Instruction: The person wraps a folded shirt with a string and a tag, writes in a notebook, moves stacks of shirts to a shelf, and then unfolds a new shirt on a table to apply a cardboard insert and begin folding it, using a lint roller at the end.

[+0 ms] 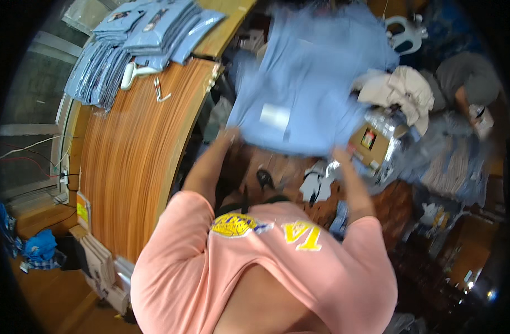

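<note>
A light blue garment (316, 72), smeared by motion, spreads out in front of me. A white label (275, 116) shows near its closest edge. My left hand (231, 135) is closed on the near left corner of the garment. At the near right corner, my right hand (339, 156) grips the same edge; its fingers are blurred. The far end of the garment runs to the top of the view, and I cannot tell whether it rests on anything.
On the left stands a wood-grain table (138, 139) bearing stacks of bagged blue garments (154, 28), a white lint roller (129, 75) and a small red-and-white item (160, 91). Right of the garment lie beige cloth (402, 94), a cardboard piece (371, 146) and clear plastic bags (449, 161).
</note>
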`<state>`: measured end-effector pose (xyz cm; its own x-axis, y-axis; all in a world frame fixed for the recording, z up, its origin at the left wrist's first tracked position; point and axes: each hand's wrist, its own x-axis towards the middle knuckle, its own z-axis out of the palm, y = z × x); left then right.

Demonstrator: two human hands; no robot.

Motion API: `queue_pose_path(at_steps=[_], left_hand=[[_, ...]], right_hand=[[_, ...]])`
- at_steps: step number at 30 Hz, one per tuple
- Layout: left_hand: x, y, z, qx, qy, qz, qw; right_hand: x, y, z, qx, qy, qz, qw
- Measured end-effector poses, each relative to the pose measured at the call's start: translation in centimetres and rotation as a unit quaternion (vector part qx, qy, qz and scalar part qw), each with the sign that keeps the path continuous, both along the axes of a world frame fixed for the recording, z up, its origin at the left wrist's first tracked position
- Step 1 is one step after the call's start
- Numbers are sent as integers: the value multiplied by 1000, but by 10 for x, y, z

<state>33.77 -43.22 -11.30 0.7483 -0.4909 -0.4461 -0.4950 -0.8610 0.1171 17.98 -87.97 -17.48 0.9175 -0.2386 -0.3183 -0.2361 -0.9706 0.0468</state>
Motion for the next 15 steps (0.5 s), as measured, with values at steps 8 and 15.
queue_pose_path(at_steps=[8, 15], left_hand=[[-78, 57, 9, -61, -41, 255, 964], [-203, 119, 90, -113, 138, 327, 928]], right_hand=[[-2, 85, 5, 426, -36, -181, 886], [-13, 90, 49, 124, -32, 104, 986]])
